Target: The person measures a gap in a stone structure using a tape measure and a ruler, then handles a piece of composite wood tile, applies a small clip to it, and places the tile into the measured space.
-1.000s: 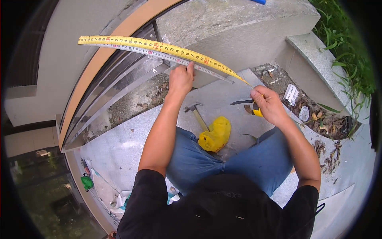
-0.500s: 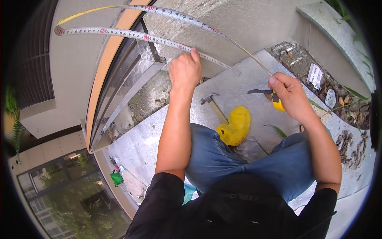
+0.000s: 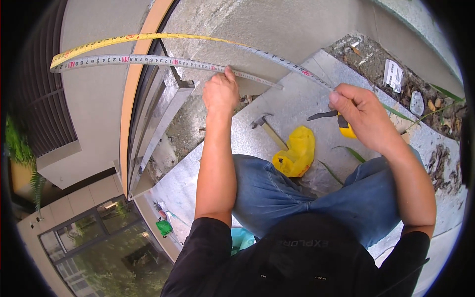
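Note:
A tape measure is in both my hands. My right hand [image 3: 363, 116] grips its yellow and black case [image 3: 347, 128] with the thumb at the blade's mouth; a black strap [image 3: 321, 115] sticks out leftward. From there the blade [image 3: 213, 38] arcs far left, bends back in a narrow loop, and returns to my left hand [image 3: 221, 91]. That hand is closed, thumb side up, on the lower run of the blade. The blade's end reaches past it, close to the wall and the grey slab. What the left fingertips press is partly hidden.
A hammer [image 3: 271, 132] and a crumpled yellow bag [image 3: 298, 152] lie on the grey slab [image 3: 237, 126] before my knees. An orange-edged metal frame [image 3: 143, 44] stands at left. A white label [image 3: 393, 75] and dry leaves [image 3: 438, 161] lie at right; a green item [image 3: 164, 227] lies lower left.
The blade's loop has swung lower and farther left, and more of its yellow face shows on the upper run. Both hands keep hold, with the left shifted slightly.

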Demonstrator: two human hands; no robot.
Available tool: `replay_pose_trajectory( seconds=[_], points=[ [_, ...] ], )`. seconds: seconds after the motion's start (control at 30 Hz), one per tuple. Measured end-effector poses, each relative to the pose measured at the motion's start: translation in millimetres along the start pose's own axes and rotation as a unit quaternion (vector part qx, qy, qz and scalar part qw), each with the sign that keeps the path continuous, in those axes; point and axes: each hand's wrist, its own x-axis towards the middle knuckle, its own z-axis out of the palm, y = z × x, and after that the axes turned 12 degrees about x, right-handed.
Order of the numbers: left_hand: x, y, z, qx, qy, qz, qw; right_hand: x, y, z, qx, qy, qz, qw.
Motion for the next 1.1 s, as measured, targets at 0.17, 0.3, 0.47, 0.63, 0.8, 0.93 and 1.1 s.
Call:
replay_pose_trajectory(
  seconds=[0.17,0.3,0.47,0.63,0.8,0.93,1.1],
  points=[
    [0,-2,1,-0.013,0.003,0.003,1.0,-1,-2,2,0.003,0.003,-0.003,1.0],
    [1,-2,-1,-0.013,-0.001,0.004,1.0,2,3,3,0.002,0.011,-0.01,1.0],
    [3,-1,0,-0.01,-0.012,0.0,1.0,5,5,2,0.006,0.012,-0.022,1.0],
    [2,-4,0,-0.017,-0.004,0.004,1.0,6,4,3,0.017,0.01,-0.013,1.0],
    [-2,-3,-5,-0.031,-0.015,-0.003,0.999,7,6,5,-0.009,0.0,-0.025,1.0],
    [-6,0,-12,-0.044,-0.027,0.009,0.999,6,7,6,-0.008,0.013,-0.024,1.0],
    [-4,-1,-11,-0.036,-0.029,0.0,0.999,10,9,6,-0.008,0.033,-0.048,0.998]
  ],
)
